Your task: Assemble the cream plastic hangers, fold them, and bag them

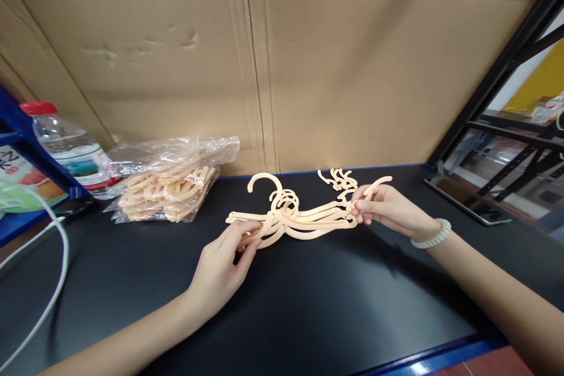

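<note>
Hanger [268, 224] clamped in left hand's [220, 264] fingers, curved piece [379, 183] in right hand's [390, 208] | other hangers [317, 225] stacked | small hooks [338, 180], bagged hangers [165, 194] remaining; judged partway

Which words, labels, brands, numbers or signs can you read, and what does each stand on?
"N": package at left edge.
"K": below it, same package; the pink mark beside it is unclear.
Bottle label: too blurred to read.
White item on the right-hand shelf: too small and blurred.
</note>
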Available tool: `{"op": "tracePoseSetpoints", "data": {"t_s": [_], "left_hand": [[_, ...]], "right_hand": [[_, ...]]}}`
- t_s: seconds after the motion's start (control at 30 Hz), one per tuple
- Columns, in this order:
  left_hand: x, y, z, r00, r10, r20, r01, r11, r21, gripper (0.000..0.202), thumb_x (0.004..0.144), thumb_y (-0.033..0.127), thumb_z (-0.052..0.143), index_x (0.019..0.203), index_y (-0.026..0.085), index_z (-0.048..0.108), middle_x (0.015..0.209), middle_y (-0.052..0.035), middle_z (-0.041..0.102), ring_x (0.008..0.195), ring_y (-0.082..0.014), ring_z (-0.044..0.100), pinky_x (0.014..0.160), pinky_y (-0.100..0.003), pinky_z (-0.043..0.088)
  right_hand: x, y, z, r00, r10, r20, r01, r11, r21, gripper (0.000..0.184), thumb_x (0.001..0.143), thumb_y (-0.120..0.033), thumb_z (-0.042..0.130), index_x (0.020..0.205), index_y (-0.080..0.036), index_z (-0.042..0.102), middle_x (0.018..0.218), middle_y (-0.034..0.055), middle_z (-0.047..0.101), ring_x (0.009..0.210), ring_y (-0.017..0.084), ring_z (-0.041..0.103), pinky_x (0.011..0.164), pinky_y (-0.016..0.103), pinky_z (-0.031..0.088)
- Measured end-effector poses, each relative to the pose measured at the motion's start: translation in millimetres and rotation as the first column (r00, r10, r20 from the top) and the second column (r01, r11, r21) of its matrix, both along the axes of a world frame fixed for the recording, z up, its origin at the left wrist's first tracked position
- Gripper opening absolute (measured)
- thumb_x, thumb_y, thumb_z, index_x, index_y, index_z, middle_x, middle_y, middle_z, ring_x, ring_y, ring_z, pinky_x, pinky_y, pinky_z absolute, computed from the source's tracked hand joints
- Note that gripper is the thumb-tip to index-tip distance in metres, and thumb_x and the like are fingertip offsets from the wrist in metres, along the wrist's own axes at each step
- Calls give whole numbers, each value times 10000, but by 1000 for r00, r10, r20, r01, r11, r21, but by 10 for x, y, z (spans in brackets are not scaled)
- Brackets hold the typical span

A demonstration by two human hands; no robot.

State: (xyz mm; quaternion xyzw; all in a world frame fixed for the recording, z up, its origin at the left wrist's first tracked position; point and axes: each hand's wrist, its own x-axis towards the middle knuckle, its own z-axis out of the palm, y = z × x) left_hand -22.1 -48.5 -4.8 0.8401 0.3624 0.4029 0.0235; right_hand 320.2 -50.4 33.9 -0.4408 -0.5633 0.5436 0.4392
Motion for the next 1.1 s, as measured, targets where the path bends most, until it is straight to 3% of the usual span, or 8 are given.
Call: {"op": "tracePoseSetpoints", "data": {"t_s": [0.13, 0.3, 0.43, 0.73, 0.93, 1.1], "left_hand": [[5, 17, 12, 1000, 6, -8, -6, 1000, 1, 145, 935, 226, 506, 1072, 205, 547, 962, -50, 691, 821, -180, 710, 695, -261, 583], [6, 25, 13, 1000, -7, -25, 8, 999, 39, 136, 933, 217, 516, 1061, 199, 556, 934, -42, 687, 814, -175, 704, 711, -262, 575], [6, 24, 14, 1000, -18, -22, 19, 999, 43, 135, 930, 213, 524, 1058, 195, 564, 937, -37, 689, 813, -171, 706, 724, -255, 577], [10, 19, 26, 998, -39, -46, 43, 995, 89, 149, 927, 162, 534, 1066, 199, 571, 928, -29, 683, 830, -159, 694, 734, -242, 564], [13, 11, 44, 996, -51, -70, 58, 992, 109, 140, 927, 161, 524, 1051, 208, 567, 915, -32, 692, 833, -174, 694, 740, -267, 567], [2, 27, 30, 996, -59, -70, 66, 993, 99, 153, 926, 150, 519, 1054, 220, 566, 911, -28, 694, 836, -174, 689, 753, -275, 563]], "right_hand": [[-66, -52, -21, 987, 94, -132, -103, 993, -61, 209, 757, -307, 779, 783, -147, 647, 745, 1, 620, 660, 89, 585, 621, 212, 516], [-112, -108, -20, 957, 231, -178, -262, 948, -181, 191, 848, -325, 694, 899, -152, 630, 971, 62, 656, 871, 141, 658, 690, 218, 560], [-134, -133, -6, 948, 257, -191, -294, 933, -207, 197, 840, -312, 703, 860, -147, 595, 887, 38, 646, 866, 172, 695, 656, 214, 571], [-172, -143, -3, 958, 218, -188, -267, 915, -301, 266, 794, -300, 750, 842, -149, 536, 819, 43, 695, 798, 188, 733, 664, 223, 589], [-191, -160, -11, 972, 165, -170, -207, 939, -274, 287, 759, -268, 784, 824, -157, 528, 795, 30, 700, 817, 219, 739, 680, 239, 604], [-233, -185, -14, 987, 112, -117, -137, 962, -236, 301, 746, -318, 792, 811, -159, 545, 891, 65, 722, 793, 204, 737, 724, 282, 609]]}}
